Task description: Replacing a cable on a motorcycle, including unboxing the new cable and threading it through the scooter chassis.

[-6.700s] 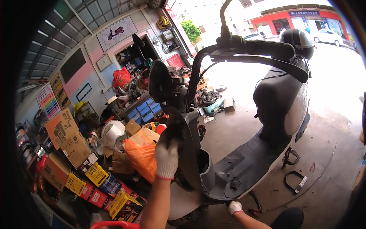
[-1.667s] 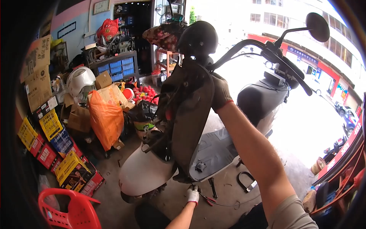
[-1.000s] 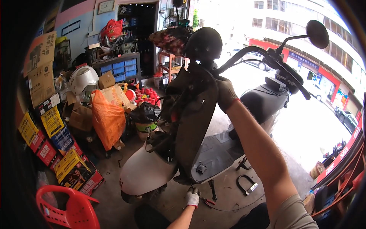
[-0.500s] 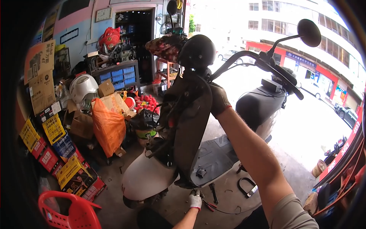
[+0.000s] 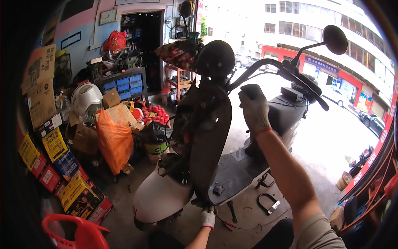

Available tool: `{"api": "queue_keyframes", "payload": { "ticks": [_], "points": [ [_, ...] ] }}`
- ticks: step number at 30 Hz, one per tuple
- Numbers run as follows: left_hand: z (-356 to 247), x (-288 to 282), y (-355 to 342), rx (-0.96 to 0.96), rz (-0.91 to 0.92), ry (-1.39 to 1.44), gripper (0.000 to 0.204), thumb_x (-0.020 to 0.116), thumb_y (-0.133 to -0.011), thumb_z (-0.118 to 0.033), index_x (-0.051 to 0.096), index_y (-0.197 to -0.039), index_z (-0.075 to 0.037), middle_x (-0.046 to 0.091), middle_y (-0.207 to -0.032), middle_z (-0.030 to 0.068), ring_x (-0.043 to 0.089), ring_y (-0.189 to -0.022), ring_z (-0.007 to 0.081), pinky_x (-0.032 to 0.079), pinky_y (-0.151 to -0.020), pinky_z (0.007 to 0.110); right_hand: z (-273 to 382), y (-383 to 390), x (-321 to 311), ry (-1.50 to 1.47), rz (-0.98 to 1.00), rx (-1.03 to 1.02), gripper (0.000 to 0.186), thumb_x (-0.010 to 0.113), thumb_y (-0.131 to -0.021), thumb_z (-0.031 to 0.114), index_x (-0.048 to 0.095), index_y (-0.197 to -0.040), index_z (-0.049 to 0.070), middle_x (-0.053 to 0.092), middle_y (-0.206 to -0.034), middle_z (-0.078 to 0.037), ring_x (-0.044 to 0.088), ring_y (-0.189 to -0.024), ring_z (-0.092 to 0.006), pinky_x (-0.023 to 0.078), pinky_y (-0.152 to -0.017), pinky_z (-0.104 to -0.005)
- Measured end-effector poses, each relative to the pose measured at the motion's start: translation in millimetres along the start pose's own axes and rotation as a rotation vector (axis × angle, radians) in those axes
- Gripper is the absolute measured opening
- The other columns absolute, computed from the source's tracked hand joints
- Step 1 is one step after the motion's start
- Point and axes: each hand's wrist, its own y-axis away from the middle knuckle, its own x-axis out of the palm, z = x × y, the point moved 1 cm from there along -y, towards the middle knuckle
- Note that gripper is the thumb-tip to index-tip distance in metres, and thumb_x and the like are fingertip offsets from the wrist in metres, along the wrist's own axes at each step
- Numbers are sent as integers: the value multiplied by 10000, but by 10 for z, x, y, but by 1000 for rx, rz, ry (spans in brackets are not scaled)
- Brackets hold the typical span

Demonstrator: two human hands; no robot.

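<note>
A scooter with a dark leg shield (image 5: 211,133) and a pale front fender (image 5: 162,193) stands in front of me. My right hand (image 5: 253,106), in a glove with a dark palm side and pale back, is closed into a fist. It hangs in the air right of the leg shield, apart from it, with nothing seen in it. Low down, my left hand (image 5: 208,218), also gloved, reaches up to the shield's bottom edge and closes on it; its fingertips are hidden. On the footboard (image 5: 238,168) lies a small dark part (image 5: 218,189).
A black U-shaped lock (image 5: 268,204) and pliers with red handles (image 5: 227,225) lie on the floor near the footboard. At left are a red plastic chair (image 5: 76,232), stacked boxes (image 5: 78,193) and an orange bag (image 5: 114,141). The handlebar (image 5: 265,62) carries a mirror (image 5: 335,40).
My right hand has left the leg shield's right edge and moved right, now a raised fist. The left hand stays at the bottom edge. The view has shifted slightly.
</note>
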Motion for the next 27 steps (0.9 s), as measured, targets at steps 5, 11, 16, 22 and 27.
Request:
{"api": "queue_keyframes", "payload": {
  "ticks": [5,11,16,22,27],
  "points": [
    [154,-49,-30,36,-15,9,177,562,-988,-188,605,-963,-18,643,-719,50,574,-600,129,455,-583,294,480,-462,-51,118,198,-40,328,570,-881,116,579,-1186,-4,725,-891,-119,703,-755,-273,542,-718,-388],
    [143,-24,34,-8,10,129,185,566,-989,-209,610,-996,-30,655,-747,35,596,-648,124,455,-600,298,554,-905,125,631,512,-55,287,534,-894,158,663,-910,-99,680,-718,-162,670,-574,-197,558,-533,-313],
    [209,-29,127,-64,-5,116,169,562,-987,-185,614,-966,-26,658,-738,33,615,-667,123,464,-605,288,693,-807,77,487,457,80,292,553,-886,211,674,-872,-55,677,-687,-143,668,-571,-201,558,-586,-341],
    [-13,149,115,-173,35,208,211,556,-986,-185,630,-851,-39,680,-746,48,606,-609,128,455,-566,279,395,-893,-89,345,72,-56,297,550,-850,218,688,-900,-39,683,-804,-253,682,-821,-385,530,-800,-439],
    [-314,-8,84,-165,8,185,214,562,-986,-209,642,-873,-46,675,-743,42,590,-598,122,445,-552,267,675,-644,-300,245,87,-155,277,559,-885,234,650,-875,-27,696,-784,-201,685,-823,-364,524,-779,-426]
  ]
}}
